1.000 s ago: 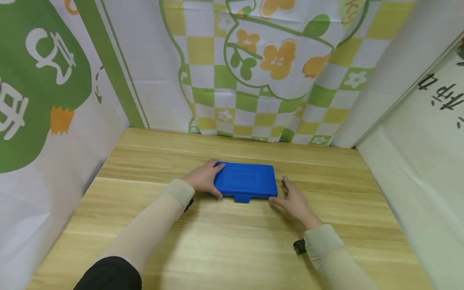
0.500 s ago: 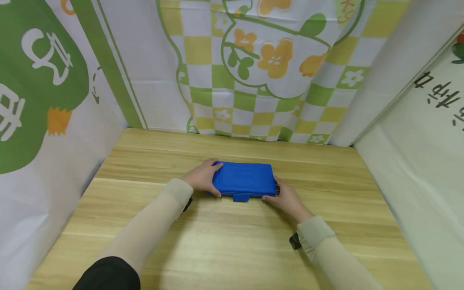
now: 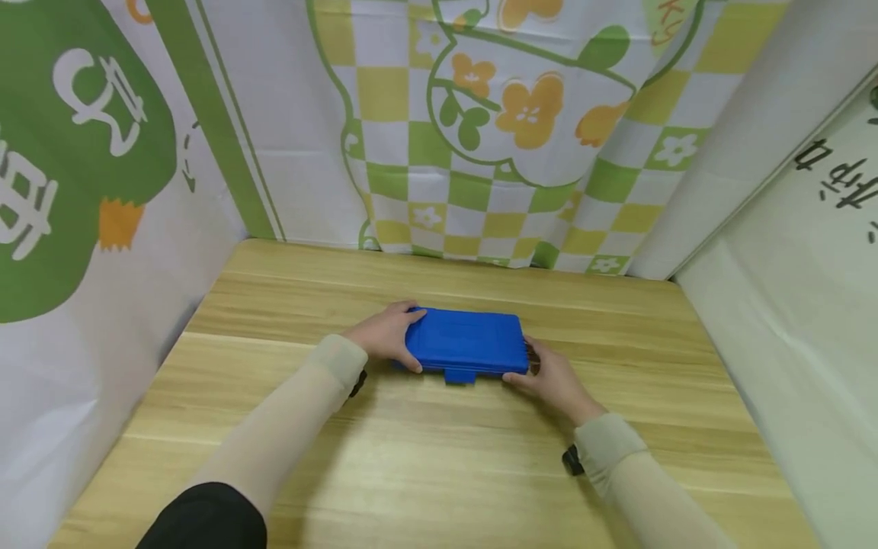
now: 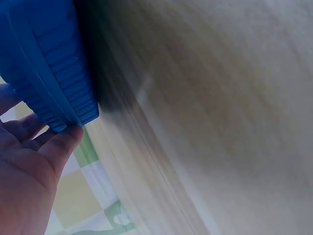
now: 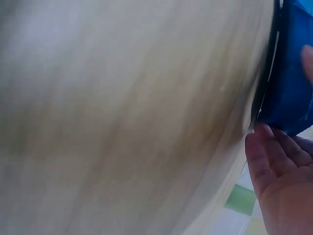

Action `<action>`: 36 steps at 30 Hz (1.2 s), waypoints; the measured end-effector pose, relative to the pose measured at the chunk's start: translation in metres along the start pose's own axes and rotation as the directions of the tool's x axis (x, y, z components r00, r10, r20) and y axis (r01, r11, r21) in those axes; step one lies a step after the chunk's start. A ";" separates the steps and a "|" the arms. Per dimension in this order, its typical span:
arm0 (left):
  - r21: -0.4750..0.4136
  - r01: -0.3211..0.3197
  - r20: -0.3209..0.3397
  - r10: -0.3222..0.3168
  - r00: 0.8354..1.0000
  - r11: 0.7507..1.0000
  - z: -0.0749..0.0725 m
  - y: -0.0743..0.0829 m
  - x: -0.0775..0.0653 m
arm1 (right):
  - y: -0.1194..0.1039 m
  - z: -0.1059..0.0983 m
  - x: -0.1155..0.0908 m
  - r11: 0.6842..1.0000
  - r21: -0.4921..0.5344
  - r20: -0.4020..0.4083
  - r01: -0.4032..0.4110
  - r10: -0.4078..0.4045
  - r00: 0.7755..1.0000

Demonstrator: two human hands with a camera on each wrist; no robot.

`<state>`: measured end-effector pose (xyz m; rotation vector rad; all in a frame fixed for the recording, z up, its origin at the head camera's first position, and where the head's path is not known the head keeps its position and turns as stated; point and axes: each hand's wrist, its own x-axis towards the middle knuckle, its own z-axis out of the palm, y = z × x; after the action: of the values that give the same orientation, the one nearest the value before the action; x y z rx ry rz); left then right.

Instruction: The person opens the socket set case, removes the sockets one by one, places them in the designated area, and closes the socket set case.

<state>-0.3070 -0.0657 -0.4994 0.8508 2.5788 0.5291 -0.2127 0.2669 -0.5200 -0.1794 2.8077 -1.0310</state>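
A flat blue plastic case lies on the wooden table with its lid down and a latch tab on the near side. My left hand grips its left end, thumb at the near corner and fingers toward the far corner. In the left wrist view, the fingertips touch the ribbed end of the case. At the right end, my right hand holds the case between the thumb at the near corner and the fingers at the far side. The right wrist view shows its fingers against the case's lower edge.
The wooden table reaches to a patterned curtain at the back. White printed sheets hang at the left and right sides. A dark band sits at the right wrist.
My right hand has moved left, from just off the right end of the case to holding it. The left hand keeps its grip, and the case stays in nearly the same place.
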 end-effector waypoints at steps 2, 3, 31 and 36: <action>-0.001 -0.002 0.006 0.002 1.000 1.000 -0.001 -0.001 0.001 | -0.001 -0.001 -0.001 1.000 -0.021 0.002 0.004 -0.003 1.000; -0.001 -0.003 0.009 0.003 1.000 1.000 -0.001 -0.001 0.001 | -0.002 -0.001 -0.002 1.000 -0.031 0.002 0.001 -0.001 1.000; -0.232 -0.044 -0.117 0.017 0.993 0.972 0.020 -0.012 -0.014 | -0.027 -0.013 -0.001 0.792 -0.457 0.195 0.406 -0.356 0.914; -0.278 -0.032 -0.134 -0.006 0.991 0.960 0.025 -0.018 -0.019 | -0.028 -0.014 0.000 0.777 -0.472 0.194 0.417 -0.370 0.909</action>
<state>-0.2898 -0.0852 -0.5241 0.7567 2.5321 0.9586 -0.2135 0.2545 -0.4908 -0.8849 2.9517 -0.2852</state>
